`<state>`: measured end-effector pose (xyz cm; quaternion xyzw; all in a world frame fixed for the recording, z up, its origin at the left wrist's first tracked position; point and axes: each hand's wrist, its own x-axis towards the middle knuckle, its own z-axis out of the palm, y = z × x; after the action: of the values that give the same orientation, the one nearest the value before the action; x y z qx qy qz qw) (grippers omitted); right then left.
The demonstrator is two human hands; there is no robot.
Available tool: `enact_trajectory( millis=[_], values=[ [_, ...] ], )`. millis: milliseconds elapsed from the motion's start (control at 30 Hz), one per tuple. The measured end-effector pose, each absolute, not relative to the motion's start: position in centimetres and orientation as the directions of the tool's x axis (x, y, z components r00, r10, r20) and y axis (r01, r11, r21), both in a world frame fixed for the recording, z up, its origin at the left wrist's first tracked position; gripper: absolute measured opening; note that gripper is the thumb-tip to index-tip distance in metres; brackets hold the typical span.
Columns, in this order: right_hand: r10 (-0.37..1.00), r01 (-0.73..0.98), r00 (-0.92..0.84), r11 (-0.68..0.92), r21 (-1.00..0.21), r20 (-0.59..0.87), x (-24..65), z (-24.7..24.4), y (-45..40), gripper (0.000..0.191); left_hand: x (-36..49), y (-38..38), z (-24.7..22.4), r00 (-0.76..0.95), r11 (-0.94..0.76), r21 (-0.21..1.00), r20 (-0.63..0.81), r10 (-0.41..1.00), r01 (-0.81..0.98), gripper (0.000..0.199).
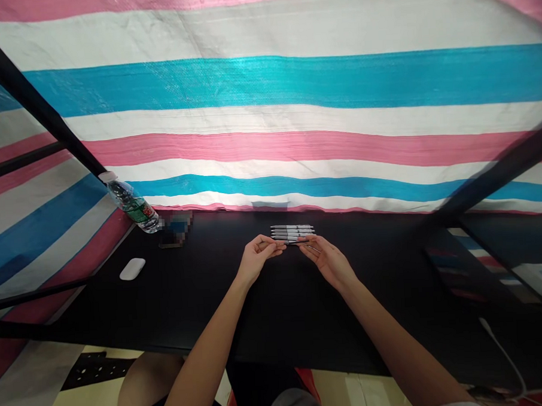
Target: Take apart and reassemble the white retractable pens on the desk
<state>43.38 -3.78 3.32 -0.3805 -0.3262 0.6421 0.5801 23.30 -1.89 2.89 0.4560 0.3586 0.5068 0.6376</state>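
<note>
our left hand [261, 256] and right hand [328, 260] are apart, their fingertips clamped on opposite ends of what seems to be a dark pen [296, 242], just beside the row of white pens [292, 231] on the black table [284, 310].
</note>
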Motion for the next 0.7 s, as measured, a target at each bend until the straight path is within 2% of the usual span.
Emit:
enact_trajectory(
  millis=[700],
  values=[
    [0.987, -0.551, -0.039, -0.153, -0.82, -0.158, 43.23, 3.41, -3.89, 0.026, 23.15, -1.85, 2.9, 0.253, 0.042, 0.949, 0.041, 0.967, -0.314, 0.027]
  ],
)
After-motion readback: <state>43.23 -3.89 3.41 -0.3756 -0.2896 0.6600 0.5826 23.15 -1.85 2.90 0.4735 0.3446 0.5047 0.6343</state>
